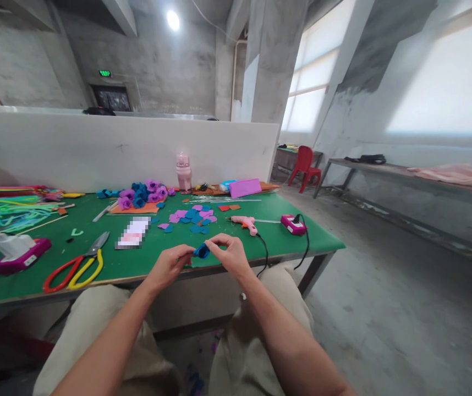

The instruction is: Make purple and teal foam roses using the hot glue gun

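Observation:
A small blue paper flower [201, 251], rolled into a cup shape, is held between my two hands just above the table's front edge. My left hand [172, 265] pinches it from the left. From the right, the thumb and fingers of my right hand [228, 254] close on its rim. Beyond them lies a scatter of blue and purple paper petals [192, 217]. A pink glue gun [244, 223] rests to the right of the petals. Finished-looking purple and blue paper flowers [141, 193] are heaped behind, on an orange sheet [149, 208].
Scissors [80, 264] with red and yellow handles lie at left, near a purple power strip [21, 256] and a phone-like blurred rectangle [133, 232]. Coloured strips [9, 212] cover the far left. Another purple power strip [294, 225], a pink bottle [184, 173] and a white partition [137, 148] stand farther off.

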Demonstrator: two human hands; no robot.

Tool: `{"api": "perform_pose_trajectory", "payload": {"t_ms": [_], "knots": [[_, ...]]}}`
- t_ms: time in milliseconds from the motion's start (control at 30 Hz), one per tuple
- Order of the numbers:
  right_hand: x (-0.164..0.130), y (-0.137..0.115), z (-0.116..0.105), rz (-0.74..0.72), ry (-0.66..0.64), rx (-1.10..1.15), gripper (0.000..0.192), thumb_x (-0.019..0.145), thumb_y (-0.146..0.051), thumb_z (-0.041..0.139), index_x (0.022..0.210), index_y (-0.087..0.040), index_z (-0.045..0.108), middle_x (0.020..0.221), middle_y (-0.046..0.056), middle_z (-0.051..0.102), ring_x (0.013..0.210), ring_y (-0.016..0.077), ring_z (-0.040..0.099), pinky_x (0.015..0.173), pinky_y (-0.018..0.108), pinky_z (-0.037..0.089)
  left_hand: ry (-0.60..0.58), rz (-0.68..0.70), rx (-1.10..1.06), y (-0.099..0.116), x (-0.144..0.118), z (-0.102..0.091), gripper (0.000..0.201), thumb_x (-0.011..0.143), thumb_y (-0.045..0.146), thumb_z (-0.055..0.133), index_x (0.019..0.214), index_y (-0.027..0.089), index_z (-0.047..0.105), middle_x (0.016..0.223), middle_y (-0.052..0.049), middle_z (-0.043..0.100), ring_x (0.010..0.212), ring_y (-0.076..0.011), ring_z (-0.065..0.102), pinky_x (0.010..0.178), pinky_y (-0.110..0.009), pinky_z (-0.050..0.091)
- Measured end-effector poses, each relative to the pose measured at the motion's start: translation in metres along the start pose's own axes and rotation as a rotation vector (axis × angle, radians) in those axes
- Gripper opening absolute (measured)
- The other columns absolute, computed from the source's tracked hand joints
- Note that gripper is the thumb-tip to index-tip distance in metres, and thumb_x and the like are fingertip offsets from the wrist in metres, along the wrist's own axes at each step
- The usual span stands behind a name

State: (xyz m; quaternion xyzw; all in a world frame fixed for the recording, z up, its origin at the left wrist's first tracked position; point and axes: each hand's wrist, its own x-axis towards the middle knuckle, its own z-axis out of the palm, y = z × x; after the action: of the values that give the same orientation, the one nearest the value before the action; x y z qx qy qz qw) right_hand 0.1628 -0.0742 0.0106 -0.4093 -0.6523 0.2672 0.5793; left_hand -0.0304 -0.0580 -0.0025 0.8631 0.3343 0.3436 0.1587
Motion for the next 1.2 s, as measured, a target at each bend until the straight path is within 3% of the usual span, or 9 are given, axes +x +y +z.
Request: {"api": "perform_pose_trajectory", "payload": {"t_ms": [233,533,867,1200], "knots": [[0.0001,-0.0014,0.0,-0.024,0.019,-0.039,0.022,0.075,-0.032,0.058,0.059,-0.018,0.065,0.06,0.002,0.063,0.06,0.0146,0.056,0.062,0.025,0.043,0.007,-0.015,-0.013,0.002,0.0004,0.0002,0.024,0.089,0.028,0.041,0.093,0.016,0.062,0.073,-0.003,0.064,0.067,-0.0122,0.059,0.064,-0.022,0.044],[-0.0001,-0.0011,0.0043,0.216,-0.053,0.231,0.026,0.069,-0.039,0.062,0.058,-0.016,0.064,0.052,-0.001,0.056,0.052,0.0115,0.048,0.052,0.023,0.036,-0.005,-0.023,-0.027,0.0064,0.0012,-0.0021,0.025,0.089,0.03,0.042,0.091,0.016,0.062,0.072,-0.002,0.064,0.066,-0.0125,0.059,0.064,-0.022,0.044],[-0.0018,-0.0023,0.0063,0.11,0.011,0.175,0.023,0.071,-0.04,0.064,0.073,-0.019,0.071,0.074,0.003,0.069,0.069,0.0165,0.06,0.065,0.026,0.047,0.049,-0.068,-0.072,0.0081,0.0017,-0.0032,0.024,0.087,0.03,0.044,0.088,0.016,0.064,0.068,-0.002,0.066,0.063,-0.0129,0.06,0.063,-0.022,0.045],[-0.0036,-0.0039,0.0065,0.031,0.052,0.048,0.02,0.075,-0.031,0.059,0.064,-0.017,0.069,0.066,0.003,0.067,0.063,0.0168,0.059,0.063,0.027,0.045,0.036,-0.084,-0.101,0.0087,0.0017,-0.0033,0.025,0.087,0.029,0.044,0.089,0.015,0.064,0.07,-0.003,0.067,0.063,-0.0128,0.061,0.063,-0.022,0.045]]}}
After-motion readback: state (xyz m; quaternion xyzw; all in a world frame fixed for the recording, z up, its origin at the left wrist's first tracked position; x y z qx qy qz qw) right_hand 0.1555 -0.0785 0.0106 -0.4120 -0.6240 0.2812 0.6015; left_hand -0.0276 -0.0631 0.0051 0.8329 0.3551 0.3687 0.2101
